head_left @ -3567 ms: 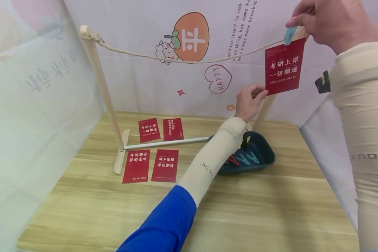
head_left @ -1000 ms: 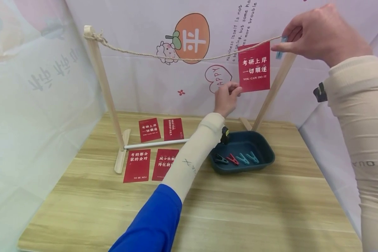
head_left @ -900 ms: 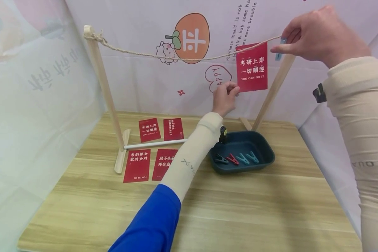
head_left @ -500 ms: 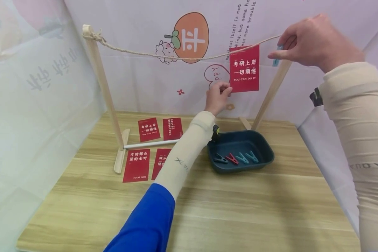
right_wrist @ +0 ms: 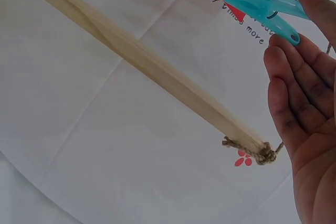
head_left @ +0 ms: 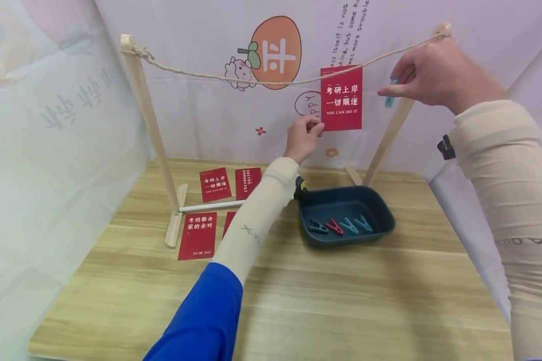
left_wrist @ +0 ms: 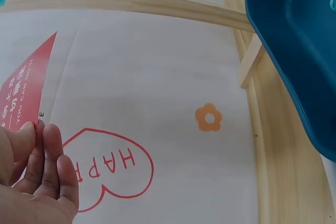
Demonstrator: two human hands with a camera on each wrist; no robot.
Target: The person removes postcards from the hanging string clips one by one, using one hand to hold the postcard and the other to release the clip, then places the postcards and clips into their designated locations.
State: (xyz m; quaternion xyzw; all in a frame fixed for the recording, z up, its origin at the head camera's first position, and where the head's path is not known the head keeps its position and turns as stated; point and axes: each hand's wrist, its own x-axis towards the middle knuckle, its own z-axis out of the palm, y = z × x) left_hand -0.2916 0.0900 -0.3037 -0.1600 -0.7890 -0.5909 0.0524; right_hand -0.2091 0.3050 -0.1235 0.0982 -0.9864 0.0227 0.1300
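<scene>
My left hand (head_left: 303, 138) pinches the lower left corner of a red card (head_left: 342, 100) with white lettering, held upright. A sagging twine line (head_left: 198, 76) crosses in front of the card's top edge; whether they touch I cannot tell. To the right of the card, my right hand (head_left: 442, 75) pinches a light blue clothespin (head_left: 390, 95) between thumb and fingers. In the right wrist view this clothespin (right_wrist: 268, 11) is apart from the fingers' palm side, its handles between thumb and index finger. In the left wrist view the red card (left_wrist: 29, 85) is seen at a slant.
Wooden posts (head_left: 149, 120) hold the twine at both ends, joined low down by a white rod (head_left: 212, 205). Several red cards (head_left: 197, 235) lie at the table's left, one partly behind my left arm. A dark blue bin (head_left: 348, 240) at right holds several clothespins (head_left: 333, 226).
The held card has moved left along the twine from near the right post. The clothespin, earlier at the card's top, is now apart from it; my right hand has come left and down.
</scene>
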